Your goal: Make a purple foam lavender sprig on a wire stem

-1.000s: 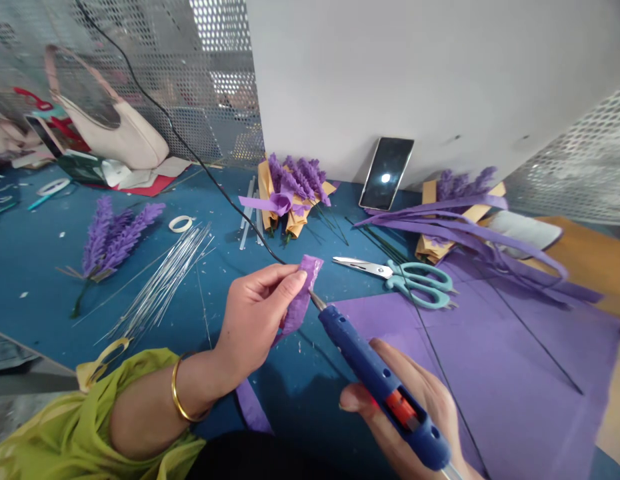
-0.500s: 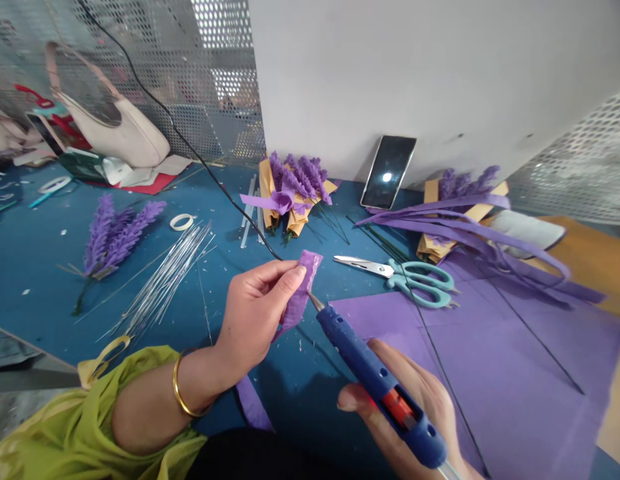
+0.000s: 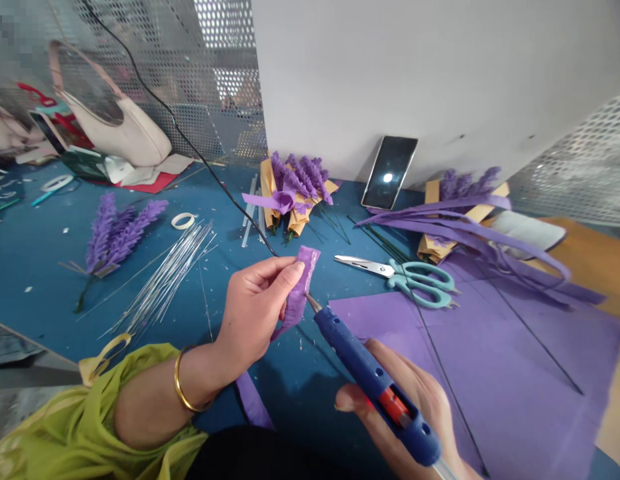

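**Purple strip (image 3: 296, 301) held up, glue gun (image 3: 367, 375) in close!**

And here's the left hand (image 3: 247, 317), thumb and fingers pinching the purple strip just above the desk (image 3: 35, 260), near the middle of the view. The grip sits to one side, likely to leave the far edge free and the fingers clear of the hot nozzle (image 3: 314, 304). Look at that edge: a shiny line (image 3: 311, 263) runs along it, probably glue! The nozzle points right at it, though whether tip and strip touch, I can't tell.

Over to the right hand (image 3: 421, 397), fingers wrapped around the glue gun, tilting it up towards the strip, presumably for a steady aim. Is the trigger squeezed? Hidden from here!

Out beyond the hands, the turquoise scissors (image 3: 421, 275) lie with their handles towards the right, seemingly within easy reach, just beside the purple sheet (image 3: 515, 377). The phone (image 3: 389, 172) leans against the white panel (image 3: 415, 67), perhaps so its screen faces the worker. Silvery wires (image 3: 163, 287) lie bunched on the left, near the purple sprigs (image 3: 117, 233).
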